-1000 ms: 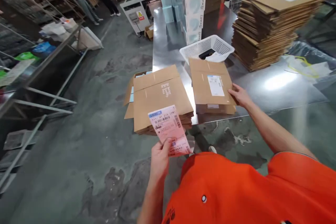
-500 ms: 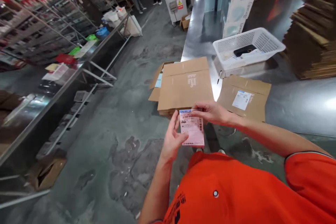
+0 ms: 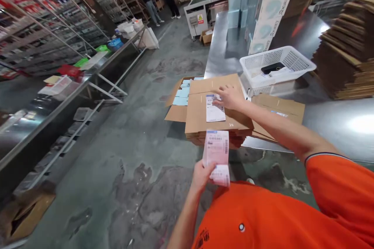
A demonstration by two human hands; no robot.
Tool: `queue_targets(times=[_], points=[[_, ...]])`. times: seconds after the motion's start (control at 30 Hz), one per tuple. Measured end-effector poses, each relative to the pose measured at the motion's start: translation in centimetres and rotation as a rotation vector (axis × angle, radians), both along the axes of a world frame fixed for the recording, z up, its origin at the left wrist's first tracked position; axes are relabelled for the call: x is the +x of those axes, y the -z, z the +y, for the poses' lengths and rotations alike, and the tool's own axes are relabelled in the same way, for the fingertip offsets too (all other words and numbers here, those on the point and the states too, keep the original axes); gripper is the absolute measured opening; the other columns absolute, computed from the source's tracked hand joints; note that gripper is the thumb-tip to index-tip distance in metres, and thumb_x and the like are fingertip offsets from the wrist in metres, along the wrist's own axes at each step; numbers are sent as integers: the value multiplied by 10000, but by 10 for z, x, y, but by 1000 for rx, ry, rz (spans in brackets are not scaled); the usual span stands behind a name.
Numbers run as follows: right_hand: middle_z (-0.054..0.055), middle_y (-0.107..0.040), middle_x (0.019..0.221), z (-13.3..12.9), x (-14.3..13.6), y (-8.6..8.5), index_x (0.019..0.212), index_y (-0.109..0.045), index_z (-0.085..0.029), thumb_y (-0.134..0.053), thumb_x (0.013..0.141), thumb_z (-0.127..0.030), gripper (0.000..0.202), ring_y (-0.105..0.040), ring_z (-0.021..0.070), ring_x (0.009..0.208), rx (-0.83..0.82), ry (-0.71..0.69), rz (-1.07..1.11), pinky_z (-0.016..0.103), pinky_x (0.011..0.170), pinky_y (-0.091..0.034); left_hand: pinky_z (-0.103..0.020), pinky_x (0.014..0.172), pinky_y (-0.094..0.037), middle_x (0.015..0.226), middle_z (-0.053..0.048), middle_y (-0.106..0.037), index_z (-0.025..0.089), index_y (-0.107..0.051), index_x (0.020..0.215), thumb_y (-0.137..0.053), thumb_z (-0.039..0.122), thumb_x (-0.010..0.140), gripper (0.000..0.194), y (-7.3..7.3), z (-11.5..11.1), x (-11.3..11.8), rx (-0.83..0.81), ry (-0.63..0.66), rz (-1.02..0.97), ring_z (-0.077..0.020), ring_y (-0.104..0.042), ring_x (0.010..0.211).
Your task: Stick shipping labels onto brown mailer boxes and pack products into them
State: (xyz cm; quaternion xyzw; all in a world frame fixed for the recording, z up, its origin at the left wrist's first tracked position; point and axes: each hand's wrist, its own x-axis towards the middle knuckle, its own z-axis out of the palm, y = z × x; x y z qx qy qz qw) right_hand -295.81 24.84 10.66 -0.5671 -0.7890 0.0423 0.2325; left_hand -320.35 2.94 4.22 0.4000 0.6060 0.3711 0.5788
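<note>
A strip of printed shipping labels (image 3: 217, 146) hangs in front of my body, pinched between the thumb and fingers of my left hand (image 3: 203, 173). Beyond it, a white shipping label (image 3: 215, 113) lies on the top sheet of a stack of flat brown cartons (image 3: 196, 113). My right hand (image 3: 230, 96) rests over that label's upper right, fingers apart and touching it. To the right, another flat carton (image 3: 288, 106) bears a label mostly hidden by my right forearm. Behind the stack on the left stands an open carton (image 3: 177, 113) with light blue boxes (image 3: 181, 96) inside.
A white plastic basket (image 3: 254, 79) holding a dark object stands on the metal table (image 3: 339, 118). Tall stacks of boxes (image 3: 264, 27) and folded cardboard (image 3: 341, 42) rise behind. Across the floor runs a long bench (image 3: 84, 81). People stand far back.
My right hand has moved forward from the label strip to the carton stack, where a label now lies. My left hand has drawn lower, with the strip unfolded longer.
</note>
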Motion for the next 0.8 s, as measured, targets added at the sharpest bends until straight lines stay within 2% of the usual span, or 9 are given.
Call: queue_targets(times=[0.1, 0.2, 0.3, 0.4, 0.43, 0.53, 0.6, 0.7, 0.8], points=[[177, -600, 1269, 8, -7, -4, 1422, -491, -174, -576, 913, -333, 540, -531, 350, 1135, -3, 8, -57, 473, 942, -397, -309, 583, -515, 631, -66, -687, 128, -737, 684, -791, 544, 629, 423, -5, 1, -24, 98, -196, 21, -201, -619, 593], [182, -564, 1351, -13, -30, -1, 1324, -571, -126, -450, 975, -294, 406, -504, 325, 1245, -61, -130, -46, 463, 1058, -372, -298, 636, -527, 717, -67, -726, 127, -749, 746, -771, 492, 673, 373, -22, 28, -36, 236, -340, 160, -200, -648, 658], [232, -456, 1466, -56, -53, 6, 1363, -526, -63, -538, 932, -471, 593, -363, 395, 1391, -66, -358, -81, 557, 1168, -241, -296, 724, -532, 849, -89, -756, 125, -771, 856, -733, 447, 731, 348, -33, 56, -40, 310, -278, 274, -222, -680, 783], [209, -442, 1490, -91, -46, 11, 1382, -515, -89, -452, 970, -486, 575, -354, 361, 1416, -31, -555, -58, 547, 1173, -273, -307, 866, -513, 1020, -109, -751, 134, -776, 952, -690, 432, 776, 357, -37, 71, -46, 431, -258, 378, -251, -677, 971], [204, -447, 1488, -96, -35, 11, 1368, -530, -99, -411, 989, -450, 529, -362, 347, 1414, -21, -487, -24, 540, 1164, -295, -308, 901, -499, 1056, -111, -743, 138, -774, 968, -681, 425, 784, 354, -38, 75, -49, 471, -266, 414, -254, -666, 1016], [245, -453, 1462, -91, 9, 14, 1340, -540, -74, -442, 970, -388, 496, -394, 374, 1380, -5, 95, 166, 566, 1122, -334, -333, 875, -509, 999, -113, -746, 132, -772, 939, -667, 441, 785, 361, -45, 85, -53, 444, -201, 454, -271, -668, 989], [243, -544, 1363, -82, 35, 19, 1316, -555, -78, -526, 917, -407, 518, -497, 378, 1281, -83, 347, 346, 557, 1069, -395, -342, 817, -525, 915, -105, -749, 128, -771, 886, -676, 453, 768, 358, -52, 86, -46, 380, -93, 448, -274, -677, 916], [172, -662, 1210, -81, 65, 37, 1268, -597, -109, -579, 856, -391, 499, -624, 310, 1100, -225, 283, 675, 473, 985, -485, -330, 819, -530, 868, -91, -748, 137, -773, 849, -711, 448, 738, 335, -62, 68, -21, 377, 7, 409, -262, -682, 892], [125, -674, 1226, -100, 108, 66, 1327, -570, -137, -644, 790, -376, 592, -643, 262, 1078, -258, 288, 1019, 405, 957, -512, -338, 814, -550, 817, -89, -753, 135, -780, 847, -752, 480, 694, 379, -64, 37, 5, 281, 74, 252, -268, -695, 871]])
